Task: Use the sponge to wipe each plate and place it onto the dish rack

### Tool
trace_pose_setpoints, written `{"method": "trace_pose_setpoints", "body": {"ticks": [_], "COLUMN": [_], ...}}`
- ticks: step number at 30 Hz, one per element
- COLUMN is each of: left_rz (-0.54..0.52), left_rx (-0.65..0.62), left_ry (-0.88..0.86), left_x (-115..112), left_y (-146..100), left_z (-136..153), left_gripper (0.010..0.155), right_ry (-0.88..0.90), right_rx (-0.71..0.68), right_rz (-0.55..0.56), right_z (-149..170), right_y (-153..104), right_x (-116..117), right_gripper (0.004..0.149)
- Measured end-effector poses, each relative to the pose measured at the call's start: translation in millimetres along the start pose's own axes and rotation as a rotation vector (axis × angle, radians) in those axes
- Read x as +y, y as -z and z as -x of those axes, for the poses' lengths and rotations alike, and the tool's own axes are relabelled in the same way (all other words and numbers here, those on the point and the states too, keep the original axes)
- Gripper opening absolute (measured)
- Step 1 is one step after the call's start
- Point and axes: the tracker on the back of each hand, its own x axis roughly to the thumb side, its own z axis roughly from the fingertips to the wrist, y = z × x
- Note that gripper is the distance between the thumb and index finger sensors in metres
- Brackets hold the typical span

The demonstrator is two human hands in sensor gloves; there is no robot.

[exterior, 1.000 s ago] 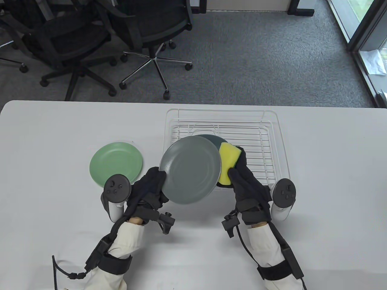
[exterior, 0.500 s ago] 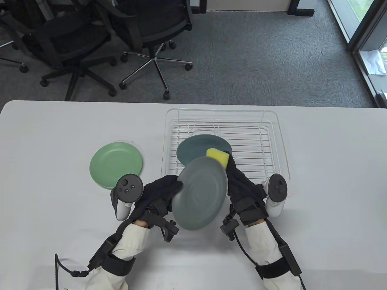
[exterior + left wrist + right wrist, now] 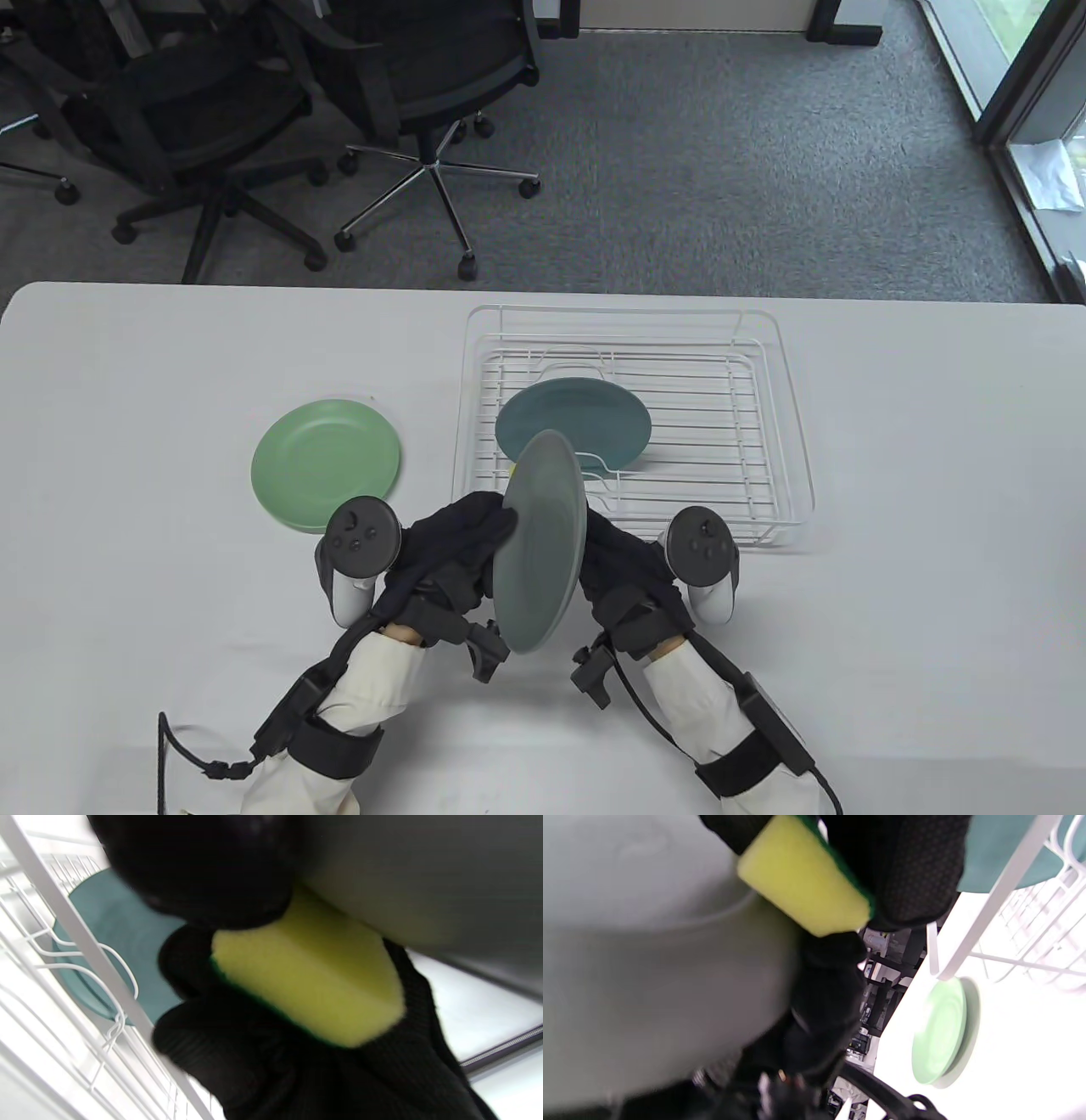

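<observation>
Grey plate (image 3: pixel 543 543) held nearly on edge above the table, just in front of the dish rack (image 3: pixel 789 441).

Its long axis is tilted, top edge toward the rack. The lower-left rim is gripped by the left hand (image 3: pixel 450 543); the sponge (image 3: pixel 801 878) is clasped in the right hand (image 3: pixel 624 569) and pressed against the plate's right-hand face.

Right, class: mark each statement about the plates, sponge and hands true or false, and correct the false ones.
1. The left hand holds the grey plate tilted on edge. True.
2. The teal plate lies on the table. False: it lies in the dish rack.
3. The right hand grips the yellow sponge. True.
4. The green plate is in the rack. False: it sits on the table, left of the rack.
</observation>
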Motion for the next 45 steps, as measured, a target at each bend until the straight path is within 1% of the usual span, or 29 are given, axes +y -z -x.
{"method": "trace_pose_setpoints", "body": {"ticks": [2,5,6,9,11,17,19,21,24,27,30,33,36,39,42,45], "left_rz": [-0.032,-0.098,-0.129,-0.156,-0.172,-0.234,-0.243,-0.247,-0.234,-0.204,-0.168,-0.126,-0.09,-0.055,-0.028,-0.016], "left_rx": [0.004,0.004,-0.002,0.009,0.028,0.036,0.048,0.06,0.072,0.074,0.063,0.049,0.033,0.019,-0.002,-0.02], "left_ry": [-0.015,-0.02,-0.017,-0.026,-0.044,-0.018,-0.012,0.0,0.037,0.055,0.088,0.111,0.133,0.131,0.128,0.139], "left_x": [3.6,12.2,16.1,23.3,29.7,41.4,43.9,45.1,42.4,35.4,27.2,17.3,8.4,0.1,-6.5,-10.3], "left_y": [-0.1,-1.0,-0.3,0.3,-0.3,-0.2,0.0,0.3,1.9,3.3,4.2,4.7,4.8,4.1,2.9,2.0], "left_z": [1.7,4.6,5.5,8.4,10.9,15.7,18.9,22.5,27.3,28.5,27.2,24.9,22.5,19.4,14.7,11.1], "left_gripper": [0.044,0.043,0.043,0.044,0.044,0.044,0.044,0.044,0.044,0.044,0.044,0.044,0.044,0.044,0.044,0.044], "right_ry": [-0.029,-0.024,-0.003,0.095,0.147,0.073,0.051,-0.01,-0.121,-0.179,-0.184,-0.149,-0.069,0.061,0.157,0.19], "right_rx": [-0.009,-0.014,-0.013,0.005,0.018,-0.026,-0.029,-0.047,-0.087,-0.112,-0.12,-0.118,-0.105,-0.083,-0.057,-0.032], "right_rz": [-0.006,-0.045,-0.068,-0.12,-0.134,-0.098,-0.06,0.003,0.123,0.213,0.267,0.308,0.31,0.266,0.218,0.178], "right_z": [-2.5,-6.3,-7.1,-7.1,-10.1,-30.8,-39.8,-48.5,-60.1,-65.6,-65.1,-58.2,-47.5,-34.9,-23.2,-14.2], "right_y": [-1.0,-1.8,-2.3,-3.8,-5.2,-10.5,-14.0,-17.4,-22.6,-25.8,-26.6,-25.1,-22.3,-18.0,-13.0,-8.2], "right_x": [5.4,12.3,15.5,23.9,26.2,18.4,14.0,7.5,-7.0,-21.8,-34.6,-48.8,-59.1,-63.6,-61.4,-54.3], "right_gripper": [0.065,0.065,0.065,0.065,0.066,0.07,0.072,0.072,0.071,0.069,0.065,0.061,0.058,0.057,0.058,0.058]}}
